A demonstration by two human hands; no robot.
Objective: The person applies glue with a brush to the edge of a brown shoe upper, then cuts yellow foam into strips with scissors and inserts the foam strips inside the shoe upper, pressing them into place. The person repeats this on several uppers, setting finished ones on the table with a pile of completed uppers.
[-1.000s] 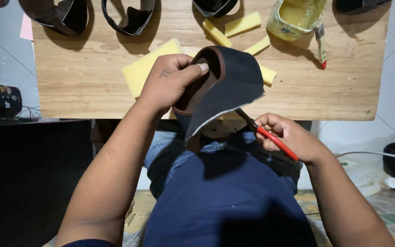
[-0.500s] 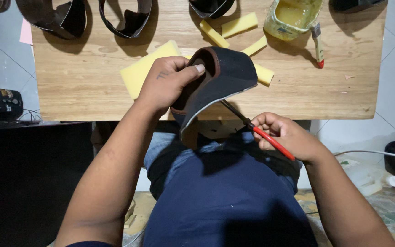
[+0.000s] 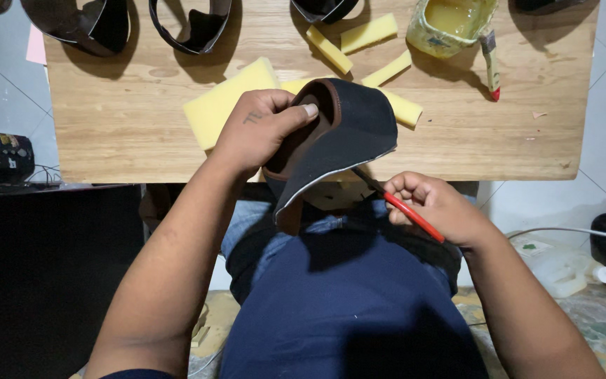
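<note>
Trimming the edge of a dark curved leather shoe upper (image 3: pixel 338 137) held over the near edge of the wooden desk (image 3: pixel 135 140)

From my head view, my left hand (image 3: pixel 257 133) has its fingers closed around the upper's brown-lined collar, and my right hand (image 3: pixel 433 203) is wrapped tight on red-handled scissors (image 3: pixel 405 210) whose blades meet the pale lower edge. I judge I'm mid-cut; next calls for turning the piece to feed the edge. Its long axis slants from upper right down to my lap
</note>
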